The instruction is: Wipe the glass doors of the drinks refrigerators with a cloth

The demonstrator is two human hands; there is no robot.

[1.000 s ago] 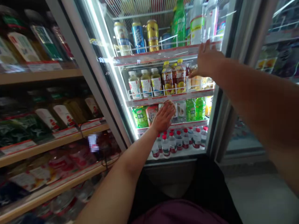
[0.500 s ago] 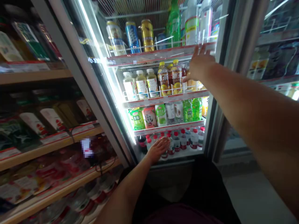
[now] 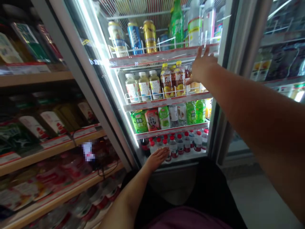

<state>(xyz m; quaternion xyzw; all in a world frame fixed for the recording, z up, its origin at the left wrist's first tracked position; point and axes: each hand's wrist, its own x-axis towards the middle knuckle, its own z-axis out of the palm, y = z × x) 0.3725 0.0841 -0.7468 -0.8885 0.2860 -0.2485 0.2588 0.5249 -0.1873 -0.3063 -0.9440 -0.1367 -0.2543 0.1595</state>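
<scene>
My right hand (image 3: 202,66) is raised with its fingers spread at the right side of the lit drinks fridge, nearest to the second shelf rail and a row of bottles partly hidden behind it. Beside its thumb stand yellow-capped iced tea bottles (image 3: 179,78). Lower down, my left hand (image 3: 157,158) stretches out, palm down and fingers extended, in front of red-capped water bottles (image 3: 173,146) on the fridge floor. Neither hand shows anything in its grip. Whether my left fingertips touch a bottle, I cannot tell.
Cans, among them a gold can (image 3: 150,36), and a green bottle (image 3: 177,25) stand on the top shelf. Green and red drink bottles fill the third shelf. On the left are wooden shelves (image 3: 95,140) of bottles; a metal door frame (image 3: 243,47) rises at right.
My left hand has drawn slightly down and back towards me, away from the water bottles. My right hand stays almost in place, its fingers still spread.
</scene>
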